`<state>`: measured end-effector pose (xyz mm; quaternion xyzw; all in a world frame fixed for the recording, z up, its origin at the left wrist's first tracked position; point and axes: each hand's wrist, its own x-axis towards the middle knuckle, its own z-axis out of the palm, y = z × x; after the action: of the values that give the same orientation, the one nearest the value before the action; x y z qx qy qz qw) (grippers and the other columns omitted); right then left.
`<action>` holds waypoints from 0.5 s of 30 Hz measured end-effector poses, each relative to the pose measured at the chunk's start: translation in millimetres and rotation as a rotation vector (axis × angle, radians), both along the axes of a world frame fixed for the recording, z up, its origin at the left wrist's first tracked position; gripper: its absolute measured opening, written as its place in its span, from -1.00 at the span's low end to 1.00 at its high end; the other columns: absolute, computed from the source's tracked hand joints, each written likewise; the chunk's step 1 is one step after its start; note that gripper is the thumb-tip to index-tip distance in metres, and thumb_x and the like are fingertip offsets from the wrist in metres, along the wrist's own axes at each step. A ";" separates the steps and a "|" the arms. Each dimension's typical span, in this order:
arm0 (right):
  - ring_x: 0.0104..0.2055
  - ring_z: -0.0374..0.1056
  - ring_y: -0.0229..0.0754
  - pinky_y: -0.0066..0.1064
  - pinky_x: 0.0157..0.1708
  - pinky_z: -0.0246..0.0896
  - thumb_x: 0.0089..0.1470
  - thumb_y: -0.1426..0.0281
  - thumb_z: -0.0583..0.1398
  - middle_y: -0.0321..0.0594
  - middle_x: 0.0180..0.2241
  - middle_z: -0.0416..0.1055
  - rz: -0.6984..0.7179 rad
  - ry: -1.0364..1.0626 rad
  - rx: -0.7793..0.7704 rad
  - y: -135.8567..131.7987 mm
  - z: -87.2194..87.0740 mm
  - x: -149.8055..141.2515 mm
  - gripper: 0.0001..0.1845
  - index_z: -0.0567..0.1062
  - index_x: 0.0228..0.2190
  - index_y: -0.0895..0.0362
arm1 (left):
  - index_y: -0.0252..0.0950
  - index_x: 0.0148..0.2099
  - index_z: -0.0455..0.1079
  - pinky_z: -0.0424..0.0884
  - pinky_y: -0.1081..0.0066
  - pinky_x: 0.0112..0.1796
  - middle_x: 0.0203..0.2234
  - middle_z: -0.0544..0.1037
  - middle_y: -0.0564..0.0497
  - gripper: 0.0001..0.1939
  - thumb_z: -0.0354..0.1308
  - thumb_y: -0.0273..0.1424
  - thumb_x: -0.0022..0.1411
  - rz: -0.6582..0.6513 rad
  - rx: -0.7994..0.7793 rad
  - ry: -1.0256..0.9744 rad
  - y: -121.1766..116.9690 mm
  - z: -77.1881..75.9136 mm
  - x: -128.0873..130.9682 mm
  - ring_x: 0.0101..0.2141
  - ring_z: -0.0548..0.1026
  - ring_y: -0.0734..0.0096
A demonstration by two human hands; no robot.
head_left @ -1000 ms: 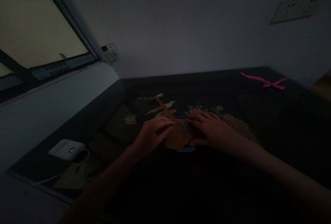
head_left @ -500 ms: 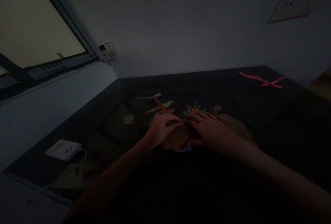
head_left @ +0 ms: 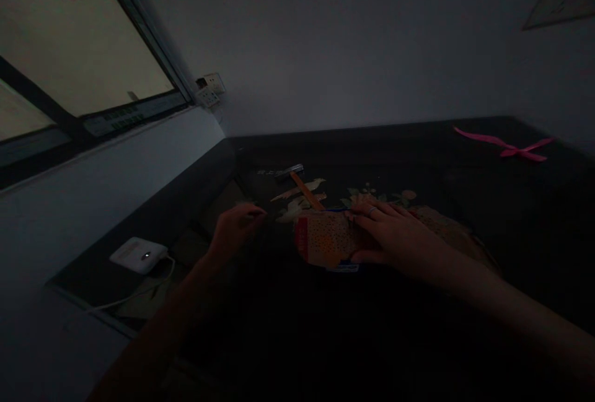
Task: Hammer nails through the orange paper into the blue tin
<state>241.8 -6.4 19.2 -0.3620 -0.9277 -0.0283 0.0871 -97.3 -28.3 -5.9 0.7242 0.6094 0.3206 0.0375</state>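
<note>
A flat, dotted piece [head_left: 325,241], tan and yellow with a rounded red left end, lies before me; its kind is unclear in the dark. Over its right part rests my right hand [head_left: 385,228], fingers at the far edge and thumb at the near edge, holding it. A blue item with a pale label [head_left: 343,267] shows beneath it. Away to the left, my left hand [head_left: 237,228] is raised with its fingers pinched; whatever they hold, if anything, cannot be made out. Behind the dotted piece lies a hammer [head_left: 304,189] with a wooden handle and metal head.
A white device [head_left: 139,254] with a cable sits on the dark table [head_left: 372,142] at left. A pink ribbon [head_left: 511,149] lies at the back right. Under my right forearm is a brownish piece [head_left: 449,228]. Walls and a window bound the table.
My left hand has moved off the dotted piece to the left, uncovering its red end. My right hand stays on the piece. The view has shifted slightly.
</note>
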 end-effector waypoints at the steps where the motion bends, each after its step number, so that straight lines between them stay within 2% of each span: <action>1: 0.12 0.27 0.25 0.03 0.01 0.24 -0.01 0.11 0.30 0.13 0.11 0.37 -0.004 -0.001 0.001 0.1 -0.6 0.0 -0.31 0.44 0.06 0.28 | -0.28 -0.27 0.50 0.41 0.35 -0.15 -0.30 0.61 -0.06 -0.72 0.06 -0.21 0.22 0.014 -0.007 0.067 -2.7 -6.4 -14.3 -0.24 0.54 0.25; 4: 0.13 0.26 0.26 0.05 -0.03 0.27 0.01 0.12 0.29 0.14 0.12 0.36 -0.016 -0.006 -0.003 -0.1 -0.9 -0.3 -0.32 0.43 0.07 0.26 | -0.26 -0.24 0.51 0.40 0.30 -0.13 -0.27 0.61 -0.09 -0.72 -0.01 -0.28 0.24 0.064 -0.026 0.260 -11.5 -23.3 -51.8 -0.21 0.53 0.21; 7: 0.13 0.25 0.26 0.06 -0.04 0.29 0.01 0.11 0.28 0.12 0.11 0.38 -0.022 -0.013 -0.008 -0.4 -0.7 -0.3 -0.33 0.43 0.07 0.25 | -0.25 -0.23 0.52 0.39 0.25 -0.11 -0.26 0.61 -0.12 -0.71 -0.03 -0.34 0.24 0.012 -0.066 0.407 -21.0 -35.1 -74.6 -0.22 0.53 0.18; 11: 0.12 0.26 0.25 0.05 -0.02 0.27 0.02 0.11 0.28 0.13 0.11 0.38 -0.018 -0.019 -0.010 0.0 -1.4 0.5 -0.31 0.42 0.08 0.27 | -0.24 -0.16 0.52 0.38 0.22 -0.09 -0.22 0.60 -0.13 -0.69 -0.06 -0.39 0.25 -0.058 -0.109 0.474 -30.0 -43.7 -80.4 -0.19 0.52 0.18; 15: 0.09 0.29 0.24 0.02 -0.02 0.27 0.01 0.12 0.29 0.16 0.10 0.38 -0.014 -0.025 -0.015 0.4 -0.7 0.5 -0.31 0.43 0.08 0.29 | -0.21 -0.14 0.51 0.41 0.23 -0.09 -0.19 0.59 -0.12 -0.68 -0.06 -0.39 0.24 -0.048 -0.142 0.432 -30.7 -48.8 -78.6 -0.17 0.52 0.21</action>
<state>242.3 -6.0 18.5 -0.3689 -0.9263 -0.0267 0.0724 -175.9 -59.1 -54.6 0.7858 0.6070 0.1133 -0.0353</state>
